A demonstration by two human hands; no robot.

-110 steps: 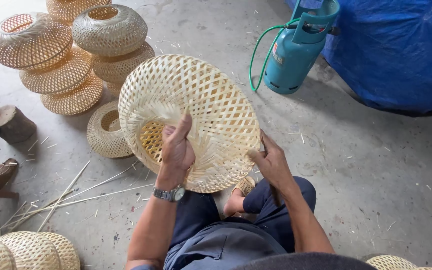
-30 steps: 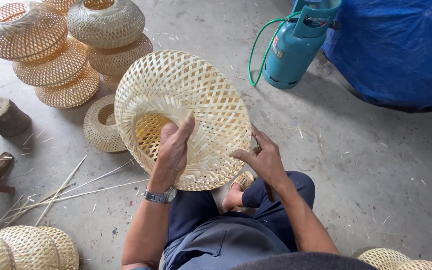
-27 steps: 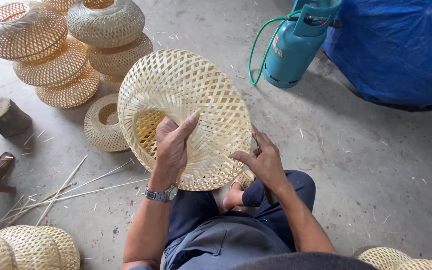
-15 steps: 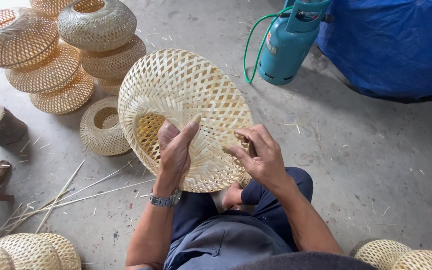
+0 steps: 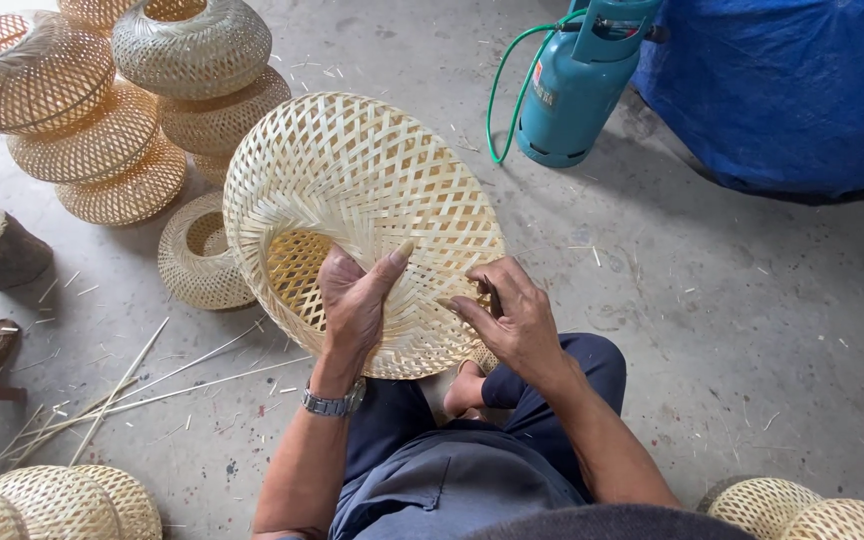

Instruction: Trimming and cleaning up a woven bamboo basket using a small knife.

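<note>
A wide woven bamboo basket with an open lattice weave is tilted up over my lap. My left hand, with a metal wristwatch on its wrist, grips the near inner wall, thumb pressed up on the weave. On the basket's lower right edge rests my right hand, its fingers curled and pinching the bamboo strips. I sit on the concrete floor with legs folded, in dark blue trousers.
Finished woven baskets are stacked at the upper left, and a small one sits beside my basket. A teal gas cylinder with a green hose stands by a blue tarp. Loose bamboo strips lie left; more baskets sit at the bottom corners.
My right hand has slid from the basket's outer right edge inward toward my left hand. The basket has been turned slightly. My left hand keeps its grip.
</note>
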